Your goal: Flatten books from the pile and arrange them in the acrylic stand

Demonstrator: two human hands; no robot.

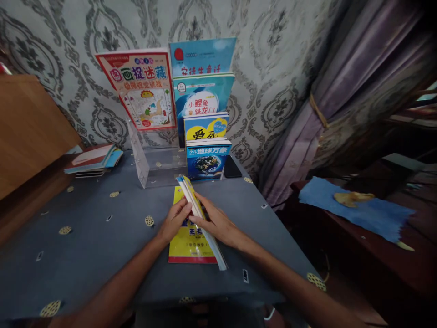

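Between my two hands a few thin books (194, 200) stand on edge, their spines or page edges facing up. My left hand (175, 219) grips them from the left, with its thumb near the top edge. From the other side my right hand (215, 222) closes on the same books, its fingers along the cover. Under them a yellow workbook (180, 248) with a red bottom strip lies flat on the table. Just beyond stands a clear tiered book rack (160, 175), with a stack of blue books (208, 159) in its right column and a red-bordered picture book (143, 91) at the upper left.
A small pile of books (92, 159) lies at the table's back left, near a brown wooden panel (30, 127). A dark phone-like object (232, 167) rests behind the rack's right side. To the right, a blue cloth (324, 200) covers part of a dark red surface beside a tied curtain (307, 123).
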